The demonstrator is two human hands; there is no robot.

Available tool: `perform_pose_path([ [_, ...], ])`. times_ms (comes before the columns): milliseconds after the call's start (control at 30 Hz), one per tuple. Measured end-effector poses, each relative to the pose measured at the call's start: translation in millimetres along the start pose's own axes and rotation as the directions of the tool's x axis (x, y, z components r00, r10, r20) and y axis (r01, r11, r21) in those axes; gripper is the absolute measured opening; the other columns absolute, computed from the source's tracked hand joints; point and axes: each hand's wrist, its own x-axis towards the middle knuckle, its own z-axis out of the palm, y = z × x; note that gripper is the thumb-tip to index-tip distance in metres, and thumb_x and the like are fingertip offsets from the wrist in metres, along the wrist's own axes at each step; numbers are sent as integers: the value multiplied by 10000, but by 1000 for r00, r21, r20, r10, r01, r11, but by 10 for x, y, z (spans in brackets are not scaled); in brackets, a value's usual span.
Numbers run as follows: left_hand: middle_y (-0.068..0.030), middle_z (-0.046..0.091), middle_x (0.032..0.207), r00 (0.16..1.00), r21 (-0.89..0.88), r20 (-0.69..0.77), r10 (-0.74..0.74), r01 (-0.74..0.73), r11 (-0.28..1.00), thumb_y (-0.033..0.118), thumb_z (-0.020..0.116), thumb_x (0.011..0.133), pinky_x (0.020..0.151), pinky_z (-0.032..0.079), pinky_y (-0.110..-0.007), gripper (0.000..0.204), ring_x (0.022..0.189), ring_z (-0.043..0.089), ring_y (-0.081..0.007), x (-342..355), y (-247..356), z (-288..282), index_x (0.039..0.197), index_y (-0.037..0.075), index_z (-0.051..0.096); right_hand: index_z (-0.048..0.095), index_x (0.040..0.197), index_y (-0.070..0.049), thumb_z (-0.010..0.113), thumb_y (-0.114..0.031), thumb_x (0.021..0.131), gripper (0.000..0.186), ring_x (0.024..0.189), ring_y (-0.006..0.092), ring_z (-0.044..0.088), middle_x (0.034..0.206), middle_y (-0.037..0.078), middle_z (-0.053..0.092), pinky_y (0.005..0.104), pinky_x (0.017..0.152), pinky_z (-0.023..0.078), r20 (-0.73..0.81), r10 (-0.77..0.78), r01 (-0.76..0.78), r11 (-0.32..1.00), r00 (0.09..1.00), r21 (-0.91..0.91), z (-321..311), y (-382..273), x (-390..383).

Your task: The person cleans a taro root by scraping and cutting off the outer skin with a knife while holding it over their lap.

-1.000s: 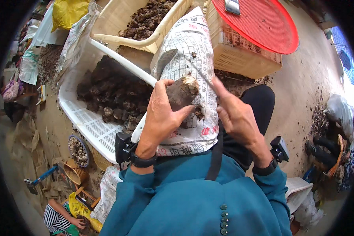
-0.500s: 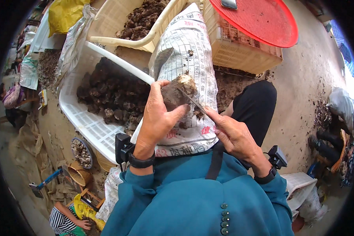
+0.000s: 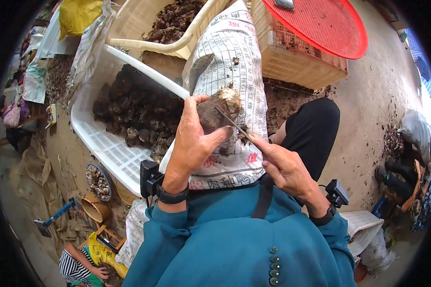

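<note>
My left hand (image 3: 192, 141) is wrapped round a rough brown tuber (image 3: 209, 116), its thumb along the near side. The far right end of the tuber is cut and shows a pale face. In my right hand (image 3: 288, 167) is a narrow knife (image 3: 232, 123), its thin blade lying against the tuber just below the pale part; the handle is hidden in my fingers. Both hands work over a white printed woven sack (image 3: 244, 81) spread across my lap, with dark crumbs on it.
At my left stands a white plastic basket (image 3: 93, 138) of dark tubers. Beyond it is a cream crate (image 3: 148, 45) with more brown lumps. A red mesh tray (image 3: 325, 28) tops a cream crate (image 3: 297, 67) ahead right. Another person's hand (image 3: 100, 273) shows at lower left.
The view has shifted slightly. Both hands keep nearly the same hold, with the blade still against the tuber.
</note>
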Motion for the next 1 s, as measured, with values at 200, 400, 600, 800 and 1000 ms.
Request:
perform_pose_path([
  [200,-251,564,1153,999,0,-29,34,-34,999,146,810,729,995,434,-421,682,1107,570,-378,-6,-114,77,1274,-17,434,405,1512,-136,556,-8,904,640,1149,371,614,1400,190,559,424,942,507,8,60,-60,993,998,104,40,-116,111],
  [400,-248,547,1182,997,91,-63,34,-28,995,116,817,716,998,423,-446,696,1125,547,-408,-41,-47,82,1280,-10,429,394,1522,-137,543,-11,921,632,1288,378,542,1451,203,516,412,1038,460,102,177,-195,955,979,222,-78,-302,231],
  [600,-252,550,1175,1000,16,-16,22,-22,1000,133,811,724,1009,417,-438,688,1124,550,-392,-20,-65,64,1280,-10,431,398,1526,-138,493,-37,937,605,1330,361,523,1478,221,490,374,1064,431,197,226,-279,910,954,306,-171,-219,63],
  [800,-251,553,1157,999,39,-42,26,-25,999,138,801,733,1000,416,-439,666,1113,546,-394,-14,-62,78,1269,-7,433,412,1515,-128,511,-44,936,593,1324,362,528,1460,228,505,377,1069,432,159,209,-248,926,965,285,-150,-243,132],
  [1000,-250,545,1139,988,181,-114,109,-87,980,128,803,731,963,413,-469,654,1098,522,-415,-21,11,147,1257,2,435,442,1497,-177,579,-59,924,601,1131,387,625,1315,221,597,421,943,510,-50,165,-158,980,985,125,90,-228,140],
])
